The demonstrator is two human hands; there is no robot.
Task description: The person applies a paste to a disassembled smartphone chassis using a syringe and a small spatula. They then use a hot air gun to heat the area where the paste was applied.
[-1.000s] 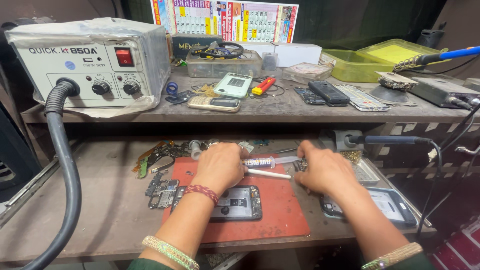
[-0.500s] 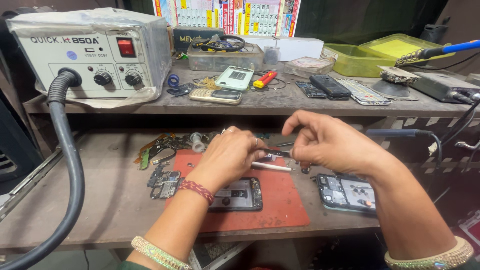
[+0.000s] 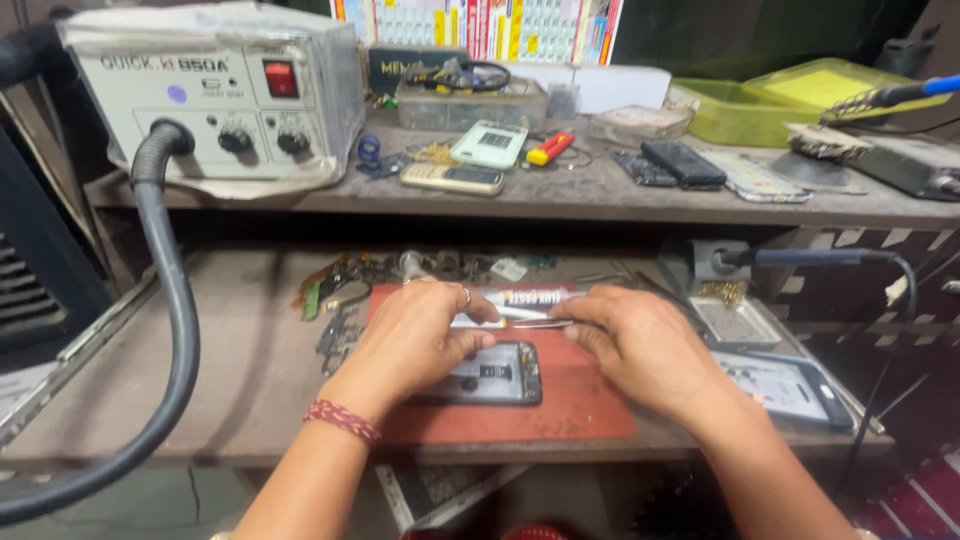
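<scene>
Opened phone (image 3: 490,373) on mat (image 3: 560,415), under left hand (image 3: 415,335). Tube (image 3: 535,298) just behind, tweezers (image 3: 540,322) perhaps between both hands. Second phone (image 3: 790,385) right of mat.

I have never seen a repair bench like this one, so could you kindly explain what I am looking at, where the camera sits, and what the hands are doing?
The one view comes from a camera worn on the person's head, looking down at their own two bare hands. The left hand rests on an opened phone that lies on a red work mat, steadying it. The right hand holds thin metal tweezers pointed toward the left hand. Just behind them lies a small tube. Loose phone parts lie at the mat's left, and another phone lies at its right. The grey box on the upper shelf, with a red switch, two knobs and a thick black hose, looks like a hot-air station. More handsets lie on that shelf.
</scene>
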